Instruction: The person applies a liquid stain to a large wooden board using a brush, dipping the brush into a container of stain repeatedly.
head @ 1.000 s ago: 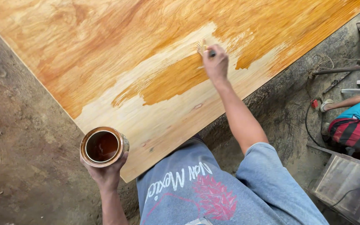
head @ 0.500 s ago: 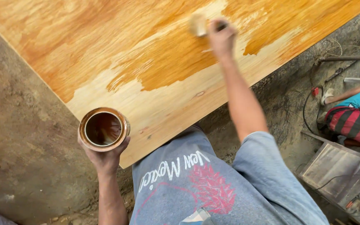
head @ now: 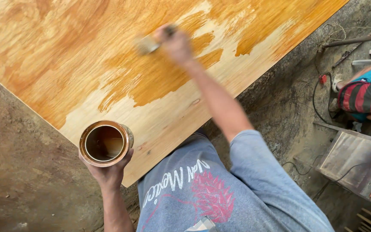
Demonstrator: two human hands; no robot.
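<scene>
A large plywood sheet [head: 65, 56] lies flat, most of it stained orange-brown, with pale bare wood along its near edge. My right hand [head: 177, 43] is closed around a paintbrush [head: 149, 44] whose bristles touch the sheet in the wet stained patch; hand and brush are motion-blurred. My left hand [head: 108, 171] cups an open round tin [head: 105, 143] from below, at the sheet's near edge. Brown liquid shows inside the tin.
Bare dirt floor [head: 18, 180] lies to the left. At right another person in a striped shirt [head: 363, 98] crouches on the ground. A metal sheet [head: 351, 161], cables [head: 318, 96], a pipe [head: 357, 39] and small tools lie near them.
My right hand has swept the brush leftward across the sheet, spreading the stained patch. The tin in my left hand has stayed at the near edge.
</scene>
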